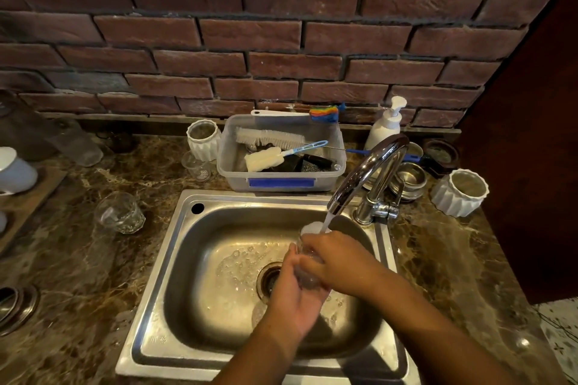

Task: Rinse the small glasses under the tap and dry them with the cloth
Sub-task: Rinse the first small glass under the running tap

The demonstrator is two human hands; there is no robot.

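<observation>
Holding the small glass (309, 278) with its mouth up to the stream seems to be the job of both hands. The left hand (294, 297) cradles it from below, with its fingers (292, 251) curled up the near side. The right hand (339, 259) reaches over from the right and wraps round the middle. Both grip the glass, so neither is free. This keeps the rim just under the spout of the tap (369, 172), where water foams white and spills into the sink (219, 197) above the drain.

From my seat, the open room is below the glass and to its left, inside the basin. The tap's neck and base stand close on the far right, and the steel rim is a hard edge all round. I would bring the glass out towards the near-left, low and slow, since wet glass will likely be slippery.

On the bench (78, 259), a faceted glass (120, 212) stands left of the sink, well apart from it. A smaller glass (196, 166) sits just beside the plastic tub (281, 175). I see no cloth anywhere, so drying looks some way off.
</observation>
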